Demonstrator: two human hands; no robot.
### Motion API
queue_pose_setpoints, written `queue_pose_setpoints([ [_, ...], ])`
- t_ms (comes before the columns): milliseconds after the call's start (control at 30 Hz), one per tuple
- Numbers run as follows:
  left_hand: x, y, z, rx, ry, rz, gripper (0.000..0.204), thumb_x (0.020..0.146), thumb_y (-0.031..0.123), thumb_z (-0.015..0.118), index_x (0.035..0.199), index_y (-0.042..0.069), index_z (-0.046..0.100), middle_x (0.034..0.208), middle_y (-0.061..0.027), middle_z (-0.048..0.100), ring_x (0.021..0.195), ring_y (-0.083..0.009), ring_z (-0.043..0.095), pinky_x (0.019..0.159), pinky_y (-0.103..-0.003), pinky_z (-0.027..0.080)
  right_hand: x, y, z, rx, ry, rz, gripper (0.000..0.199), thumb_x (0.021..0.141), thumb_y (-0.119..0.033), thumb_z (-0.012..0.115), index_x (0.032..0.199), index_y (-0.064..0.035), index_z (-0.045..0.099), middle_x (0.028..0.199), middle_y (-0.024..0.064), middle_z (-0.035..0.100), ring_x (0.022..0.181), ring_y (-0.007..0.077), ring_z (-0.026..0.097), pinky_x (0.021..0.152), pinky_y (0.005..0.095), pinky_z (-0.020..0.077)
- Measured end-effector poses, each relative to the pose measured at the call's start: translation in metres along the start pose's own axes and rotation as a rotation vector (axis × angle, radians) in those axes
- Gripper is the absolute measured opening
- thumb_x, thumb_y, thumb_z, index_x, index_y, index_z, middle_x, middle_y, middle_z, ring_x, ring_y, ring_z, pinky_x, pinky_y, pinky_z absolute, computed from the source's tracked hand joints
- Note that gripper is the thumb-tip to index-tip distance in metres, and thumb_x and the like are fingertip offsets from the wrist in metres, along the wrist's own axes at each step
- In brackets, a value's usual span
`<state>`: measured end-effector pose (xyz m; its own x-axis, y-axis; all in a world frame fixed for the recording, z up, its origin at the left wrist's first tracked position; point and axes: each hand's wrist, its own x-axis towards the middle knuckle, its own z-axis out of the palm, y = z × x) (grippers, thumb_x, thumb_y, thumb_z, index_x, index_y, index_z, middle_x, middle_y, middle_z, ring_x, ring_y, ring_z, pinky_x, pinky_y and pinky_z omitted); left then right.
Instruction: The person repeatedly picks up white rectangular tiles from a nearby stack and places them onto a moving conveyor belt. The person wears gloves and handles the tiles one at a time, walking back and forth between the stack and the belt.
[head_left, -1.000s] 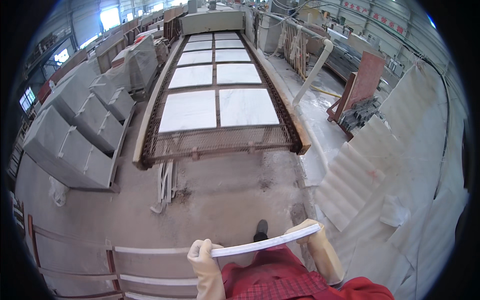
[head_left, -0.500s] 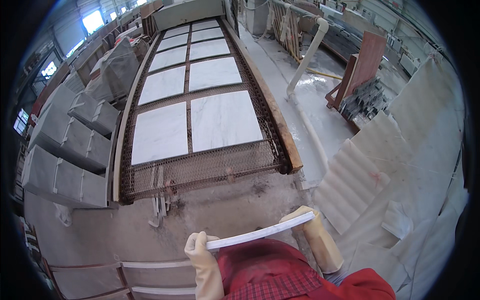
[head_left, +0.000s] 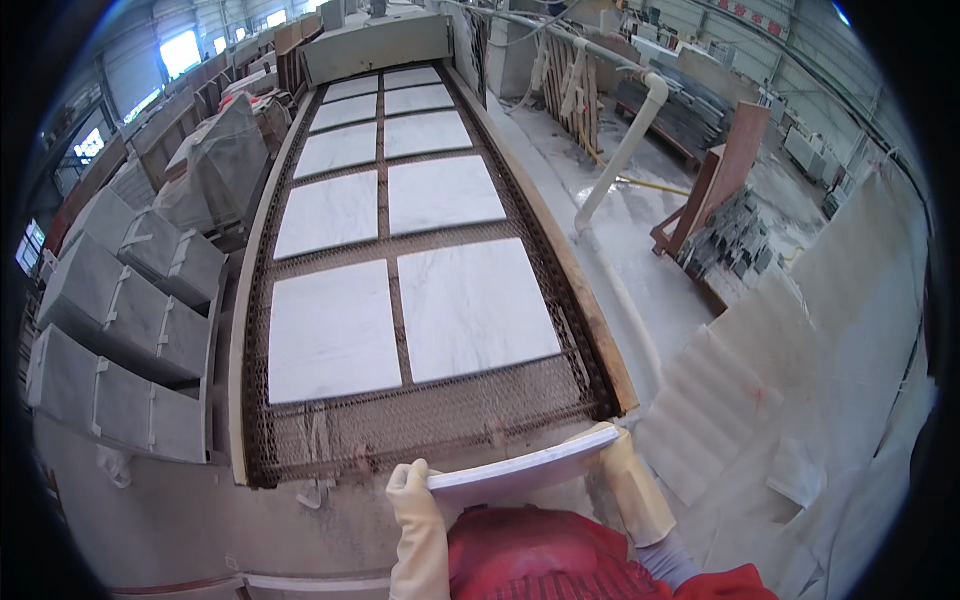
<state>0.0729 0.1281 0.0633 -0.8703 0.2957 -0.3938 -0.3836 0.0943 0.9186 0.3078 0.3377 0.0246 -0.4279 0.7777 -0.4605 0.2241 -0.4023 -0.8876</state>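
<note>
Both my hands wear pale rubber gloves and grip one white marble tile (head_left: pixel 530 474) by its opposite side edges. My left hand (head_left: pixel 410 488) is closed on the left end, the thumb on top. My right hand (head_left: pixel 612 452) holds the right end, its fingers partly hidden by the tile. The tile is tilted, showing mainly its long near edge and a strip of face, in front of my red apron (head_left: pixel 540 540). Just beyond it begins a mesh conveyor (head_left: pixel 470 405) bearing two rows of white marble tiles, the closest being a left tile (head_left: pixel 335 330) and a right tile (head_left: pixel 478 310).
Wooden rails (head_left: pixel 590 345) edge the conveyor. Strapped grey stone stacks (head_left: pixel 120 375) stand along its left side. To the right are a white pipe (head_left: pixel 625 150), a wooden rack (head_left: pixel 715 200) with stone offcuts, and pale foam sheeting (head_left: pixel 720 400). A large housing (head_left: pixel 380 48) spans the conveyor's far end.
The conveyor's near end and its tiles appear closer and lower in view. The held tile has tipped, showing more of its face, and both hands still grip it.
</note>
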Motion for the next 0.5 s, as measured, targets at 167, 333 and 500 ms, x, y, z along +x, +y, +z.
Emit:
queue_pose_setpoints([
  [167, 0.034, 0.006, 0.011, 0.002, 0.013, -0.069, 0.025, 0.085, 0.015, 0.056, 0.065, 0.001, 0.053, 0.062, -0.0074, 0.059, 0.057, -0.0131, 0.049, 0.055, -0.032, 0.041, 0.031, -0.024, 0.023, -0.185, 0.107, -0.029, 0.034, 0.057, 0.02, 0.056, 0.081, -0.0018, 0.066, 0.076, 0.0096, 0.067, 0.068, 0.0191, 0.063, 0.056, 0.0351, 0.0523],
  [333, 0.058, 0.0, 0.02, 0.004, 0.057, -0.107, 0.024, 0.081, 0.016, 0.055, 0.064, 0.0, 0.051, 0.059, -0.0044, 0.052, 0.056, -0.0135, 0.044, 0.053, -0.034, 0.038, 0.055, -0.049, 0.043, -0.211, 0.112, 0.04, 0.034, 0.059, 0.02, 0.053, 0.084, 0.001, 0.066, 0.075, 0.0124, 0.066, 0.067, 0.0254, 0.064, 0.055, 0.0374, 0.0518],
  [500, 0.086, -0.026, 0.031, -0.014, -0.013, -0.039, 0.021, 0.081, 0.012, 0.054, 0.063, 0.001, 0.049, 0.063, -0.0054, 0.051, 0.056, -0.0159, 0.044, 0.053, -0.033, 0.038, 0.104, -0.013, 0.016, -0.35, 0.116, 0.066, 0.041, 0.054, 0.015, 0.067, 0.091, -0.0033, 0.068, 0.083, 0.009, 0.069, 0.076, 0.0201, 0.064, 0.064, 0.037, 0.0532],
])
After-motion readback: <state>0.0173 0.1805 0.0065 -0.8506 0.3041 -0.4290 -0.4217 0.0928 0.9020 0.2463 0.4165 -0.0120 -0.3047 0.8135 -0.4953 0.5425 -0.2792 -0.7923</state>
